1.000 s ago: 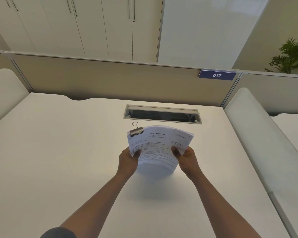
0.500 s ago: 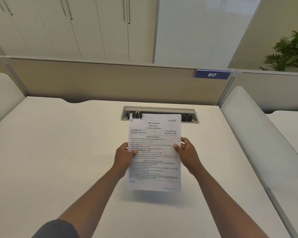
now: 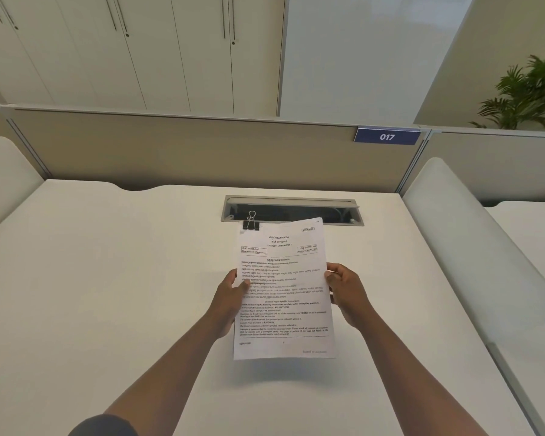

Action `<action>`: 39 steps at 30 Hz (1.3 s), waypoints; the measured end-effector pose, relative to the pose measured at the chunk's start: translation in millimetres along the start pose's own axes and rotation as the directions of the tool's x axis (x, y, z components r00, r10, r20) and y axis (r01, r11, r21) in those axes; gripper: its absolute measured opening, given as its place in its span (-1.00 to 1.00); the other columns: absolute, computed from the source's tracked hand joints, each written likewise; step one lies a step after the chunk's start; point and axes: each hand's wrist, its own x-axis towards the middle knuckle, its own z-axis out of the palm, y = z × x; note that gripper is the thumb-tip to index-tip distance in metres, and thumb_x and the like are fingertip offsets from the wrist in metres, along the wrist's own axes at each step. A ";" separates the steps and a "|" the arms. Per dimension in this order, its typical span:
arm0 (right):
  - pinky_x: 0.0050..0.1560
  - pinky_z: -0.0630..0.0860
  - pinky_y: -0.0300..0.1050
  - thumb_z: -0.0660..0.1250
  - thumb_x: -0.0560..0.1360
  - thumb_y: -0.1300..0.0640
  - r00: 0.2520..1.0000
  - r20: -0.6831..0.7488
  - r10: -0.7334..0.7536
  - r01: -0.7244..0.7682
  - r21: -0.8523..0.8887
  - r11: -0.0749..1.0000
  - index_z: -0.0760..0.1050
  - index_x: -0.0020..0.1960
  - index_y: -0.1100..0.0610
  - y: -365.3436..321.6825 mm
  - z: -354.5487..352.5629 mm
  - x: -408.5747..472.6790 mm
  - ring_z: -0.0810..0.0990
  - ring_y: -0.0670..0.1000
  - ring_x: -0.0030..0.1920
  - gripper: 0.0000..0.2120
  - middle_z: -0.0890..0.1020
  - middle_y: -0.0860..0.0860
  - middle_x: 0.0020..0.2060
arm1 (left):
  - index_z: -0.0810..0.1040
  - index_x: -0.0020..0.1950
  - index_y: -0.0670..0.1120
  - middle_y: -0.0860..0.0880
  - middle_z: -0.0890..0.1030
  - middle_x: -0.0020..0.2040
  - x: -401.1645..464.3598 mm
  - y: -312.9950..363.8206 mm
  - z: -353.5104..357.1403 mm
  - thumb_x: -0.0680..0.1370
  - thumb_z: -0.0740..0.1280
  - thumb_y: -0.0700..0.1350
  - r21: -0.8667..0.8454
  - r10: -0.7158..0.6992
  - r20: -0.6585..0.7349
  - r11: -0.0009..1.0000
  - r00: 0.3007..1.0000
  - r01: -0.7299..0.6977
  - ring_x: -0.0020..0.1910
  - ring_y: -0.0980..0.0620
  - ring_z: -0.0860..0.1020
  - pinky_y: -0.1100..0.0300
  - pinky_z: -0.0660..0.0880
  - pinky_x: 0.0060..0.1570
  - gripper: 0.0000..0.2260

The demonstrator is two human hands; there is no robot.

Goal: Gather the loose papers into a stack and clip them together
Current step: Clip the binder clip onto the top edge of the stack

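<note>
Clipped stack of papers (image 3: 283, 287) held above the bench (image 3: 107, 278).
My left hand (image 3: 230, 300) and right hand (image 3: 346, 294) each kept a grip on one side edge; a binder clip (image 3: 251, 222) sat at its top-left corner.

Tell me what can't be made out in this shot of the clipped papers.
All in the head view:
- Sheet count: top page of the papers covers the rest.
- Fingers of both hands, left and right: behind the stack.
- Small print: too fine.
- Binder clip grip depth: too small.
- Desk slot contents: dark.
</note>
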 end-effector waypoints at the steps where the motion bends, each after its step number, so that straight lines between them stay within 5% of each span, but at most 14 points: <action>1: 0.08 0.60 0.27 0.13 0.61 0.19 1.000 -0.008 0.008 -0.008 0.009 1.000 0.56 0.16 0.06 1.5 0.8 -0.4 0.68 0.19 0.04 -0.74 0.73 0.03 -0.02 | 0.44 0.28 0.09 0.00 0.67 0.14 -1.1 0.1 -1.0 0.66 0.21 -0.12 0.002 -0.009 0.026 1.000 1.000 0.009 0.04 -0.07 0.68 -0.08 0.62 0.04 -0.78; 11: 0.01 0.63 0.23 0.21 0.64 0.09 0.988 0.122 0.099 -0.117 0.151 0.982 0.36 0.29 -0.09 4.5 8.8 -7.8 0.69 0.16 0.05 -0.76 0.70 0.06 0.07 | 0.45 0.24 0.10 -0.02 0.65 0.14 -2.0 3.9 -3.8 0.66 0.18 -0.24 -0.008 0.018 -0.014 1.000 1.000 -0.018 0.02 -0.09 0.67 0.02 0.63 -0.15 -0.72; 16: 0.03 0.63 0.25 0.25 0.61 0.23 0.995 0.090 0.050 -0.056 0.059 0.997 0.28 0.35 -0.03 7.2 12.4 -5.3 0.72 0.18 -0.03 -0.63 0.70 0.10 0.06 | 0.42 0.24 0.14 0.00 0.67 0.12 4.9 0.2 -6.2 0.65 0.20 -0.22 -0.011 -0.055 0.049 0.998 0.997 0.055 0.04 -0.10 0.67 -0.12 0.61 0.02 -0.72; 22: -0.04 0.66 0.19 0.24 0.61 0.21 0.999 0.015 0.031 -0.031 -0.002 1.000 0.29 0.31 -0.08 12.4 16.0 2.1 0.73 0.13 -0.10 -0.65 0.68 0.06 0.09 | 0.47 0.22 0.01 -0.02 0.69 0.08 6.9 -11.2 -13.3 0.62 0.25 -0.27 0.097 -0.184 0.098 0.980 0.978 0.175 0.03 -0.10 0.68 -0.08 0.63 -0.03 -0.76; 27: -0.13 0.64 -0.02 0.20 0.64 0.20 0.999 0.006 0.041 -0.041 0.012 0.999 0.25 0.35 -0.03 17.0 26.2 5.3 0.71 0.08 -0.07 -0.67 0.66 0.07 0.11 | 0.48 0.22 0.01 -0.06 0.66 0.15 9.2 -23.0 -18.3 0.60 0.21 -0.29 0.218 -0.068 0.005 0.974 0.998 0.065 0.12 -0.13 0.64 -0.10 0.57 0.16 -0.72; 33: 0.05 0.50 -0.04 0.14 0.64 0.13 0.995 0.037 0.097 -0.084 -0.263 0.961 0.34 0.36 0.16 21.5 58.8 12.6 0.54 0.05 0.12 -0.69 0.54 0.05 0.25 | 0.34 0.44 -0.03 -0.06 0.53 0.36 55.3 -61.0 -67.8 0.50 0.25 -0.16 0.387 -0.008 -0.102 0.921 0.995 0.047 0.28 -0.12 0.53 -0.13 0.47 0.30 -0.51; 39: 0.09 0.54 -0.01 0.12 0.61 0.15 0.987 0.130 0.092 -0.033 -0.402 0.915 0.36 0.31 0.16 0.5 117.6 44.0 0.56 0.10 0.15 -0.71 0.55 0.09 0.23 | 0.46 0.22 -0.05 -0.02 0.64 0.12 38.1 -13.3 -105.6 0.57 0.19 -0.33 0.390 0.061 -0.179 0.921 0.982 0.013 0.06 -0.09 0.63 -0.06 0.57 0.13 -0.71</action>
